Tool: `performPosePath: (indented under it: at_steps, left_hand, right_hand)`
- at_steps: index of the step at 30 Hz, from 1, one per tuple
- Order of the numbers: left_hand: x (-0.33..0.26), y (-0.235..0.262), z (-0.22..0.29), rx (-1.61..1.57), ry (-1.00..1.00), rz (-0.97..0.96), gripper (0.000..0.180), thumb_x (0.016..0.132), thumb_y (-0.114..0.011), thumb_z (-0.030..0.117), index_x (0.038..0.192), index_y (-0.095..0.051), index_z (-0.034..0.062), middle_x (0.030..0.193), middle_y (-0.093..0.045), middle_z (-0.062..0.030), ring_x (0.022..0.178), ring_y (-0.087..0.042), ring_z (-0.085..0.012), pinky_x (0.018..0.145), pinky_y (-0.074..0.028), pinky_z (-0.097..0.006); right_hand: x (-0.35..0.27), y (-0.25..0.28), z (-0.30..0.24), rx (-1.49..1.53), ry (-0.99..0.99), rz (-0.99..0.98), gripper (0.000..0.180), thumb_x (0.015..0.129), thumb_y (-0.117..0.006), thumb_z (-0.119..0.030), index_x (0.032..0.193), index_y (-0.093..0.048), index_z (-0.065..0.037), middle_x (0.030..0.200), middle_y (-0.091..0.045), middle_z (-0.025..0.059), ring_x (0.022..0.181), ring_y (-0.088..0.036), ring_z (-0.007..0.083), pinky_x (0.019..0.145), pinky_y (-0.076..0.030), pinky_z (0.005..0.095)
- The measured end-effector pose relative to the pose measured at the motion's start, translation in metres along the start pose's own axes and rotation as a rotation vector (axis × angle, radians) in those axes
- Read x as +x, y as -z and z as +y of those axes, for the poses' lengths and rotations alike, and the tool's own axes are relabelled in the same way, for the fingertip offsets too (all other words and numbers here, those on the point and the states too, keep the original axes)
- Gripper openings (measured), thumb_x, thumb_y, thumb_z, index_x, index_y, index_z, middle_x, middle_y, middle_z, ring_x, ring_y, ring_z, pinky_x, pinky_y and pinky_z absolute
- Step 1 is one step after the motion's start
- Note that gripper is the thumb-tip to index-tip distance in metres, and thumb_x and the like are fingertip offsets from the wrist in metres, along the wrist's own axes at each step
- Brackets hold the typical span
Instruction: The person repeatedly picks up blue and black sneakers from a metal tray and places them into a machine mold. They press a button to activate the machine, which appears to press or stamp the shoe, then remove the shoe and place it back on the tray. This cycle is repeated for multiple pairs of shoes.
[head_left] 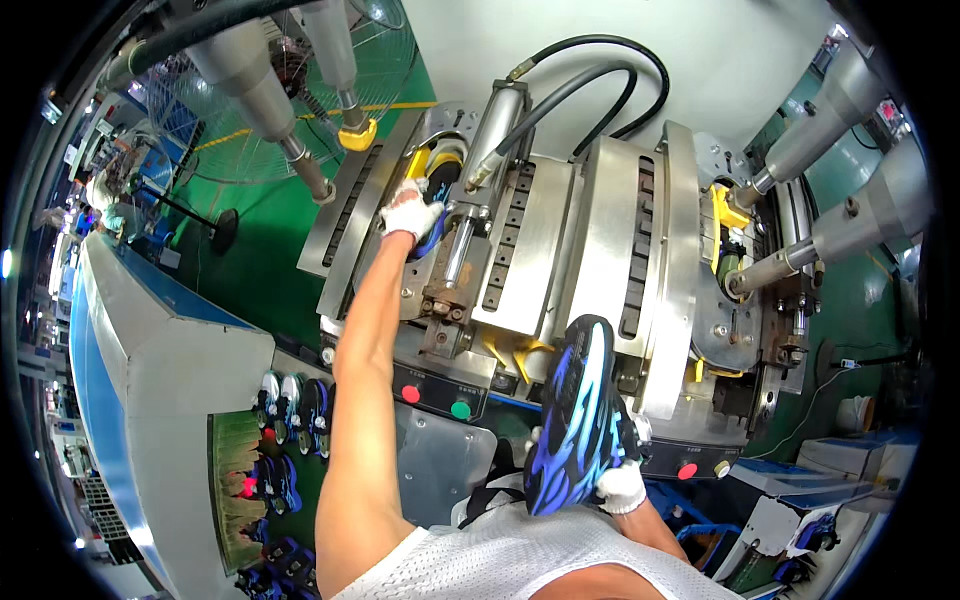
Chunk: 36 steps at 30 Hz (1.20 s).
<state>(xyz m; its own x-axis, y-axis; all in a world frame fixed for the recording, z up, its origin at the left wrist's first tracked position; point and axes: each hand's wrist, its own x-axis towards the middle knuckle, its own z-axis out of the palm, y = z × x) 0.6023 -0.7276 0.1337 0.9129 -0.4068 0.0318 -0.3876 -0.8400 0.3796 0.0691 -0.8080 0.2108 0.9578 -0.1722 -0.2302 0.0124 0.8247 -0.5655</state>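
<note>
Gripping a blue shoe (575,420), the right hand (622,487) is closed; a shoe (432,232) in the press (590,250) is clasped by the left hand (409,210).

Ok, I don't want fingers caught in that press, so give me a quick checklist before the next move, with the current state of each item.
1. Left hand out of the press: not ok, it reaches in and grips a shoe at the left station.
2. Right hand out of the press: ok, it is in front of it.
3. Right hand's blue shoe firmly held: ok, sole up.
4. Both hands gloved: ok.
5. Red button and green button untouched: ok.
6. Press stopped: cannot tell.
</note>
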Motion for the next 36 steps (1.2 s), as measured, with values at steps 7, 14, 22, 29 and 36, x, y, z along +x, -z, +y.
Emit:
performPosePath:
  at_steps: [7, 14, 22, 29, 36]
  left_hand:
    - [-0.076, 0.137, 0.011, -0.125, -0.046, 0.079, 0.071, 0.083, -0.07, 0.051, 0.139, -0.053, 0.0114, 0.132, -0.064, -0.0207, 0.125, -0.06, -0.0377, 0.107, -0.042, -0.051]
    - [-0.306, 0.189, -0.074, -0.549, -0.045, 0.306, 0.059, 0.077, -0.083, 0.017, 0.128, -0.058, 0.0, 0.111, -0.068, -0.0138, 0.1, -0.067, -0.0243, 0.092, -0.052, -0.037]
    - [-0.546, 0.091, -0.145, -0.501, 0.74, 0.16, 0.06, 0.073, -0.084, 0.025, 0.123, -0.06, 0.0013, 0.107, -0.068, -0.0146, 0.1, -0.066, -0.0311, 0.091, -0.051, -0.042]
    - [-0.679, -0.019, -0.132, -0.198, 1.244, 0.258, 0.067, 0.074, -0.082, 0.021, 0.132, -0.054, 0.0009, 0.122, -0.066, -0.0186, 0.11, -0.065, -0.0353, 0.098, -0.049, -0.044]
    - [-0.726, -0.136, -0.119, 0.022, 1.202, 0.537, 0.069, 0.086, -0.077, 0.032, 0.143, -0.049, 0.0037, 0.131, -0.058, -0.0258, 0.117, -0.06, -0.0414, 0.103, -0.048, -0.045]
  right_hand:
    - [0.038, -0.023, 0.014, -0.26, -0.141, 0.396, 0.066, 0.083, -0.075, -0.005, 0.141, -0.043, -0.008, 0.074, -0.062, -0.0001, 0.056, -0.053, 0.0084, 0.048, -0.043, 0.0242]
    - [0.219, -0.14, 0.028, -0.325, 0.022, 0.197, 0.029, 0.091, -0.072, -0.009, 0.119, -0.066, -0.005, 0.107, -0.071, 0.0054, 0.087, -0.07, 0.015, 0.073, -0.059, 0.032]
    - [0.504, -0.104, 0.049, -0.812, 0.036, 0.547, 0.021, 0.08, -0.07, -0.01, 0.099, -0.063, -0.007, 0.087, -0.063, 0.0104, 0.082, -0.063, 0.0239, 0.074, -0.05, 0.0395]
    - [0.611, -0.013, 0.101, -1.553, 0.066, 0.781, 0.043, 0.083, -0.064, -0.019, 0.123, -0.063, -0.003, 0.125, -0.067, 0.0198, 0.111, -0.069, 0.0324, 0.095, -0.053, 0.0384]
    - [0.645, -0.003, 0.097, -0.541, -0.028, 0.51, 0.021, 0.09, -0.067, -0.039, 0.094, -0.064, -0.018, 0.084, -0.056, 0.0027, 0.076, -0.051, 0.0196, 0.068, -0.044, 0.037]
